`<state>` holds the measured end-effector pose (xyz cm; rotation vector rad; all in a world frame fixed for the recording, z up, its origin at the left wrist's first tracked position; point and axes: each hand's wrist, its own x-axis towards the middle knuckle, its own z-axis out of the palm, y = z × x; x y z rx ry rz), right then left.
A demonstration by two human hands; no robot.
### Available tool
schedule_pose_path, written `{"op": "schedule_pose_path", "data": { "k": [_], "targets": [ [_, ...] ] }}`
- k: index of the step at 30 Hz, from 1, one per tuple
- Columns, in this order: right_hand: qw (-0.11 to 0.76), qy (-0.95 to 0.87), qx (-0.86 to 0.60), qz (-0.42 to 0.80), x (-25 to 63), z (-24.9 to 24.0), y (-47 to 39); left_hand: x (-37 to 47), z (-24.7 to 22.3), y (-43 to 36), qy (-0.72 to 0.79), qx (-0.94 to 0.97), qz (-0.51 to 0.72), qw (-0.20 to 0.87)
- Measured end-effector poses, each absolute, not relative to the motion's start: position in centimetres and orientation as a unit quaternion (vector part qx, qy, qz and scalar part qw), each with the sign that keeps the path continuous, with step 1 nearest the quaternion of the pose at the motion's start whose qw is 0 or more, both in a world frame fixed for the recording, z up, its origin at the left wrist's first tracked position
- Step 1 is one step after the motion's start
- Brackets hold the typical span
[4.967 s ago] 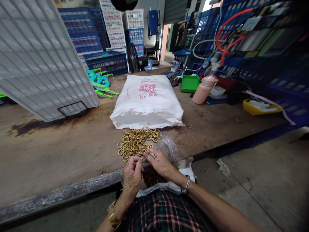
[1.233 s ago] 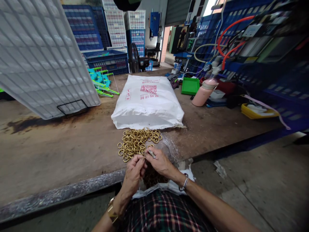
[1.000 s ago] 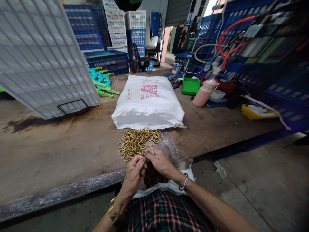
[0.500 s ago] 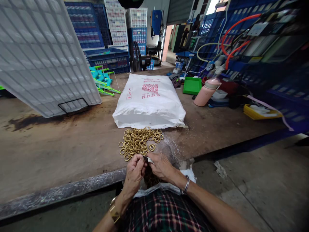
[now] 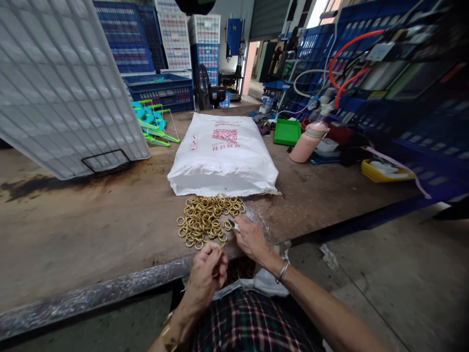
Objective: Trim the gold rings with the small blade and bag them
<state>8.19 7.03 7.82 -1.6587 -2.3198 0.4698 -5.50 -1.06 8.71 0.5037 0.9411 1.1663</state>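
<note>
My left hand (image 5: 209, 266) is closed near the table's front edge, thumb and finger pinching a brass-coloured ring (image 5: 223, 245) seen almost edge-on. To its right, my right hand (image 5: 252, 238) is closed around a small dark-bladed knife (image 5: 232, 223) with something pale at its grip; the rest of it is hidden in the fingers. The blade's tip points left, close to the loose pile of brass-coloured rings (image 5: 201, 217) on the table. Below both hands, a white sack (image 5: 269, 281) lies open at my lap, with brownish pieces inside that I cannot make out clearly.
A full white sack (image 5: 223, 161) with red print lies behind the rings. At left leans a large translucent ribbed panel (image 5: 69, 88). A green tray (image 5: 287, 132), a pink bottle (image 5: 308, 144) and a yellow tray (image 5: 388, 172) stand at right.
My hands have come apart. The right hand with the knife has moved up and right toward the ring pile; the left has lowered slightly, and the ring in its pinch now shows.
</note>
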Motion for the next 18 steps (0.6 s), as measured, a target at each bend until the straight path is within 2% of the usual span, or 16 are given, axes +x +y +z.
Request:
{"op": "schedule_pose_path", "data": {
  "k": [3,11,18],
  "targets": [
    [0.136,-0.785,-0.586,0.147,7.7,7.9,7.5,-5.6,8.3,-0.5,0.417,0.159,0.538,0.715],
    [0.099,-0.78,-0.603,0.132,6.9,7.4,8.0,-6.8,8.2,-0.4,0.378,0.081,0.535,0.751],
    [0.213,-0.816,-0.506,0.181,7.5,7.8,7.3,-6.6,8.1,0.4,0.423,0.048,0.542,0.724]
  ]
}}
